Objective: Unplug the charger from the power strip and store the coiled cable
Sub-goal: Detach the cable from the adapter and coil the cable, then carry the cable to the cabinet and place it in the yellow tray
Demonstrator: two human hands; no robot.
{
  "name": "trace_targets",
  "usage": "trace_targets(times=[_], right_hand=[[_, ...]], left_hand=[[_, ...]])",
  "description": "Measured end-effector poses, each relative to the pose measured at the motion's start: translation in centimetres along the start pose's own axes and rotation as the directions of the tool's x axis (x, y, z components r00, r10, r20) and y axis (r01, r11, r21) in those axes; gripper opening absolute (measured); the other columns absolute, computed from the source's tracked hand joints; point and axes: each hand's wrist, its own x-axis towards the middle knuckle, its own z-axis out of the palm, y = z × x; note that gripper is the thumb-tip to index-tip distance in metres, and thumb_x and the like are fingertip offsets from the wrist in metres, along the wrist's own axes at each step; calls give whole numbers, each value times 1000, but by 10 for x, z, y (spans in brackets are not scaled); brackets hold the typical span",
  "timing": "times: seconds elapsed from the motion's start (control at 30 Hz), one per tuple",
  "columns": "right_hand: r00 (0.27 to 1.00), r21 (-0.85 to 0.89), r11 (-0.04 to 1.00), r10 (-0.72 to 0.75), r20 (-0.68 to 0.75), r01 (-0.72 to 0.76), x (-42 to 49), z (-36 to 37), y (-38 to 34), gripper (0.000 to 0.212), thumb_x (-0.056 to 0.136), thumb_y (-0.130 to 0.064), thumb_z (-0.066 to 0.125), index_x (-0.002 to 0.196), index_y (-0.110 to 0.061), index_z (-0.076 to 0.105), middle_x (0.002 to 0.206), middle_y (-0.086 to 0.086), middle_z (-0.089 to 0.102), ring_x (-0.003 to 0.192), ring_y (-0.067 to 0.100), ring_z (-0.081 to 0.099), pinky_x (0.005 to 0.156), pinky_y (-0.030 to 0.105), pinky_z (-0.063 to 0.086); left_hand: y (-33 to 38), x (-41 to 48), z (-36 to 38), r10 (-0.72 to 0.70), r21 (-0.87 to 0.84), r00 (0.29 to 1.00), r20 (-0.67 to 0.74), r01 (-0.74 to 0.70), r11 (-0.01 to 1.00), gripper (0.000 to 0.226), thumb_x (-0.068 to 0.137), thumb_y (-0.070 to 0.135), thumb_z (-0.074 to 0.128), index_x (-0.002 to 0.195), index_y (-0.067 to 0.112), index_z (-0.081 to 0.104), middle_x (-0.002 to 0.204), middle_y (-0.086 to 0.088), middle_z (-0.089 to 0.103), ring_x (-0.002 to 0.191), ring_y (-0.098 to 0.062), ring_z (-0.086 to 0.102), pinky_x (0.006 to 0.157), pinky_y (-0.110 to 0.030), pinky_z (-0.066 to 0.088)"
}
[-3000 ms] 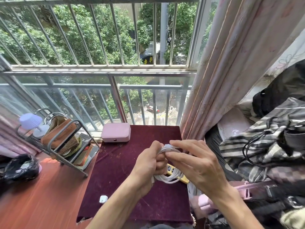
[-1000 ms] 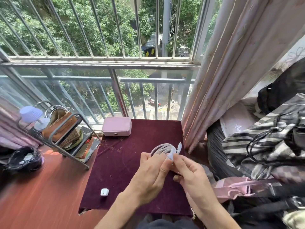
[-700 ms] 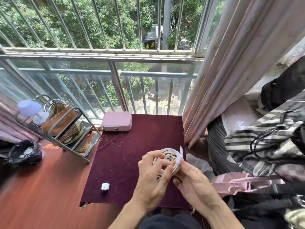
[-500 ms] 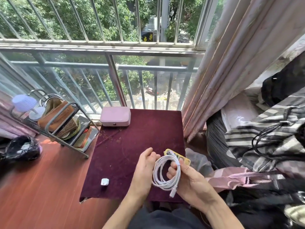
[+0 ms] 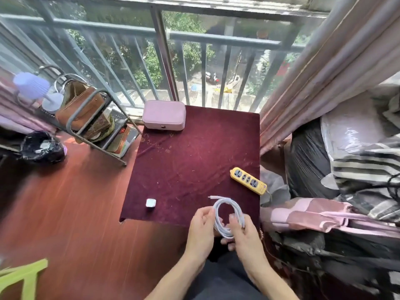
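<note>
1. My left hand (image 5: 200, 232) grips the left side of the coiled cable (image 5: 227, 215), fingers curled around the white loops.
2. My right hand (image 5: 243, 234) closes its grip on the right side of the same coil, thumb and fingertips pinching the strands together.
3. The coil is held between both hands over the near edge of the table (image 5: 194, 161), at about 5 o'clock on its dark red cloth. One cable end sticks out from the top of the coil, pointing toward 9 o'clock.
4. The yellow power strip (image 5: 248, 180) lies on the cloth near the table's right edge, at about 3 o'clock, set diagonally. Its sockets all look empty, and it is near the coil but apart from it.
5. The white charger (image 5: 150, 203) sits alone on the cloth at about 7 o'clock, well apart from the strip and to the left of my left hand.
6. A pink case (image 5: 164, 115) rests at the far edge of the table, at about 11 o'clock, lid shut.
7. Beyond the table's left edge, on the reddish floor, stands a metal rack (image 5: 91, 122) holding a brown bag.
8. A pink curtain (image 5: 320, 68) hangs past the table's right side at about 2 o'clock.
</note>
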Motion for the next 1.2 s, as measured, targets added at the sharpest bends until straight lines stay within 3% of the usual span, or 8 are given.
trace_targets(times=[0.13, 0.3, 0.47, 0.6, 0.8, 0.93, 1.07, 1.2], right_hand=[[999, -157, 988, -14, -50, 6, 22, 1, 32, 18, 109, -28, 54, 96, -20, 63, 68, 1, 72, 49, 13, 65, 45, 30, 47], [991, -178, 980, 70, -114, -90, 54, -8, 67, 17, 109, -24, 56, 97, -15, 64, 67, -2, 67, 45, 8, 62, 41, 20, 46], [972, -175, 970, 138, -189, -171, 78, -15, 97, 22, 108, -32, 56, 95, -16, 64, 67, -4, 68, 45, 3, 59, 42, 17, 47], [960, -155, 963, 184, -212, -219, 90, -13, 116, 20, 108, -34, 57, 98, -19, 65, 63, -10, 69, 48, 2, 60, 44, 17, 47], [943, -145, 958, 202, -263, -246, 94, -16, 140, 17, 108, -36, 56, 100, -23, 65, 65, -13, 70, 50, 2, 61, 44, 16, 47], [941, -174, 951, 203, -272, -255, 91, -20, 138, 14, 107, -38, 56, 103, -29, 66, 68, -12, 72, 53, 1, 62, 47, 16, 50], [949, -199, 948, 198, -245, -249, 87, -25, 127, 14, 108, -35, 56, 108, -25, 66, 78, -1, 71, 60, 11, 64, 54, 25, 49], [965, -261, 938, 184, -189, -230, 79, -32, 109, 16, 109, -32, 54, 110, -22, 66, 84, 5, 71, 62, 13, 65, 52, 22, 49]], left_hand=[[-33, 17, -25, -105, 89, 993, 52, 100, 991, 18, 101, 30, 58, 105, 20, 72, 94, 0, 79, 87, -9, 74, 71, -21, 58], [-68, 86, -97, -182, 341, 961, -207, 245, 908, 13, 97, 29, 63, 101, 16, 64, 103, -7, 74, 85, -12, 66, 79, -29, 48], [-103, 168, -164, -156, 607, 899, -409, 396, 689, 46, 92, 35, 66, 124, 4, 52, 122, -18, 63, 114, -40, 62, 96, -44, 48], [-109, 223, -180, -126, 546, 842, -524, 446, 709, 66, 86, 37, 75, 133, 3, 45, 135, -23, 49, 117, -44, 58, 97, -47, 46], [-125, 258, -174, -92, 636, 861, -499, 437, 637, 59, 93, 35, 70, 130, -5, 50, 135, -25, 52, 121, -44, 56, 101, -48, 44], [-121, 259, -175, -107, 629, 868, -485, 431, 646, 50, 93, 29, 71, 127, -5, 58, 131, -25, 60, 122, -42, 57, 104, -47, 45], [-101, 241, -177, -208, 586, 916, -342, 381, 715, 35, 85, 30, 73, 110, 5, 75, 110, -15, 76, 106, -34, 70, 97, -43, 55], [-73, 198, -163, -158, 490, 969, -191, 234, 840, 22, 77, 32, 71, 83, 11, 77, 83, 0, 74, 77, -22, 68, 86, -44, 57]])
